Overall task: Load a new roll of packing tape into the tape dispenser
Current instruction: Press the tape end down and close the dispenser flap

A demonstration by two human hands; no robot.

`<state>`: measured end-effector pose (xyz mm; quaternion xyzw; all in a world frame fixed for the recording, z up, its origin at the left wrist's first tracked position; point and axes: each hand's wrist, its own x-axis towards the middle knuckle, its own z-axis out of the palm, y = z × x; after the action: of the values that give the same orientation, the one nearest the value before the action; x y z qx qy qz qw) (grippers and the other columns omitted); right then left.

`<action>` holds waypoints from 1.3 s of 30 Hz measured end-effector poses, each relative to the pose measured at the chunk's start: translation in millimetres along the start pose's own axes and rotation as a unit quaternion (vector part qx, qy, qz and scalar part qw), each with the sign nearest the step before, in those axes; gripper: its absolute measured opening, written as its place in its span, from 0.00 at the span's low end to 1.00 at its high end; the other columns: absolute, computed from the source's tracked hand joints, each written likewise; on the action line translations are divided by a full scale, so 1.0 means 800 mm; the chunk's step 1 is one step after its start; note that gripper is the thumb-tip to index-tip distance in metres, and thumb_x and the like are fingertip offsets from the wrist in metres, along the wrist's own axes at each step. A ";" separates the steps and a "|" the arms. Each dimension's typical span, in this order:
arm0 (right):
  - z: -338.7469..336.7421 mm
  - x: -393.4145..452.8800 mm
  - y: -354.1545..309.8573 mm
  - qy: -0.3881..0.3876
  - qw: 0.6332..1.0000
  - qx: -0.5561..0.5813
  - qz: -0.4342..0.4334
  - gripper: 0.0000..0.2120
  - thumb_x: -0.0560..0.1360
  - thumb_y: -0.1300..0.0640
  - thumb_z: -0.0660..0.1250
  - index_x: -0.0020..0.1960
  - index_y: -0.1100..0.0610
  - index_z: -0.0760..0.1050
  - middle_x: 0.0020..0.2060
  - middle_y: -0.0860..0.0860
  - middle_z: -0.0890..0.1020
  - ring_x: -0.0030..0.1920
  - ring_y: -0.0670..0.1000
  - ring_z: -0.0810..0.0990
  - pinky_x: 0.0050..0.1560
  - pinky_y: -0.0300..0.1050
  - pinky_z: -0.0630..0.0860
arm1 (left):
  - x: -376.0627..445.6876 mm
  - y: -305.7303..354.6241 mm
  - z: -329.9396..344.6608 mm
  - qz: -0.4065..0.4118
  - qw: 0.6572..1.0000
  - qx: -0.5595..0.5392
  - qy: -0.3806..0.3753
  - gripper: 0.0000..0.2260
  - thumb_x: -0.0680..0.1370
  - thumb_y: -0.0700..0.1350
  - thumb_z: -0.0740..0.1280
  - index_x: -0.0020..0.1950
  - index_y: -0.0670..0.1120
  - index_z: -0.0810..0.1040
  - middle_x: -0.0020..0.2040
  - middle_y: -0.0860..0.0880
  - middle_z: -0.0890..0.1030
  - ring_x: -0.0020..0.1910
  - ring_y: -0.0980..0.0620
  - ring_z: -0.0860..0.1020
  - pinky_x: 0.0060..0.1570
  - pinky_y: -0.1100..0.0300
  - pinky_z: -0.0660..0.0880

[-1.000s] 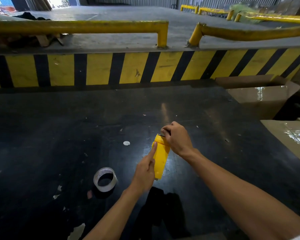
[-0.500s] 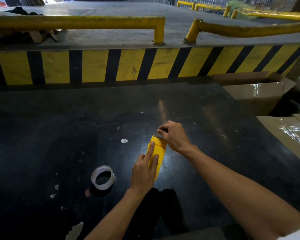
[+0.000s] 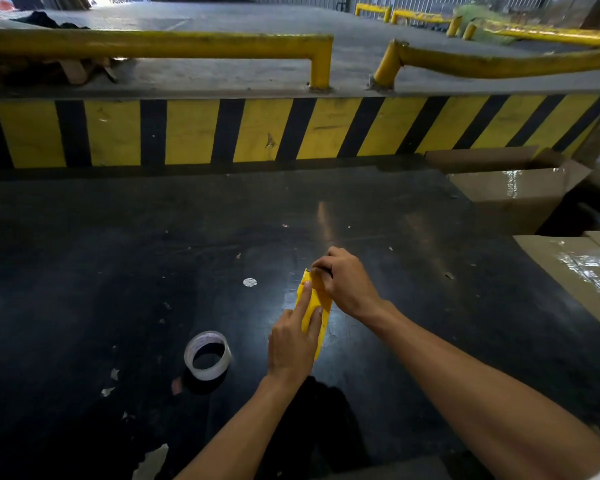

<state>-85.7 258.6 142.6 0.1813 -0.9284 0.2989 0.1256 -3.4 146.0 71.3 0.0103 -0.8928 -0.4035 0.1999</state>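
Note:
The yellow tape dispenser [image 3: 321,303] stands on edge on the dark table [image 3: 118,271], just in front of me. My left hand [image 3: 293,341] lies against its near side, index finger stretched up along the yellow body. My right hand [image 3: 347,280] pinches the dispenser's far top end, where a dark metal edge shows between the fingers. A roll of clear packing tape [image 3: 207,355] lies flat on the table, a little to the left of my left hand and apart from it.
Paper scraps and a small white disc [image 3: 249,282] litter the table. A yellow-and-black striped kerb [image 3: 257,131] with yellow rails [image 3: 153,45] bounds the far edge. Taped cardboard boxes [image 3: 520,192] stand at the right, one [image 3: 582,265] closer.
My left hand has slid up over the dispenser's near side, covering more of it. My right hand stays pinched on the top end. The tape roll has not moved.

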 end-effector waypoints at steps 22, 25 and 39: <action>0.063 -0.093 0.032 -0.068 0.851 0.406 0.327 0.23 0.80 0.59 0.64 0.72 0.44 0.68 0.53 0.56 0.83 0.51 0.56 0.83 0.50 0.56 0.83 | 0.020 0.007 0.007 -0.215 0.958 -0.148 -0.117 0.21 0.84 0.42 0.55 0.77 0.53 0.60 0.57 0.43 0.81 0.48 0.44 0.79 0.48 0.49 0.77; 0.080 -0.102 0.036 -0.046 0.863 0.378 0.331 0.26 0.77 0.58 0.65 0.65 0.29 0.68 0.57 0.58 0.81 0.55 0.59 0.82 0.51 0.60 0.83 | 0.017 0.001 0.012 -0.223 0.958 -0.123 -0.129 0.24 0.82 0.40 0.58 0.78 0.52 0.62 0.61 0.41 0.81 0.54 0.43 0.80 0.54 0.50 0.77; 0.084 -0.109 0.056 -0.128 0.807 0.466 0.339 0.26 0.80 0.67 0.62 0.72 0.44 0.69 0.50 0.52 0.81 0.44 0.48 0.80 0.47 0.45 0.81 | 0.018 -0.034 0.011 -0.268 0.925 -0.148 -0.225 0.32 0.75 0.45 0.62 0.79 0.59 0.61 0.61 0.46 0.83 0.51 0.48 0.82 0.59 0.45 0.79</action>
<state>-33.7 275.3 36.8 -0.0714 -0.6875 0.6934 -0.2034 -23.5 131.2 51.2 0.1281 -0.8084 -0.5614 -0.1219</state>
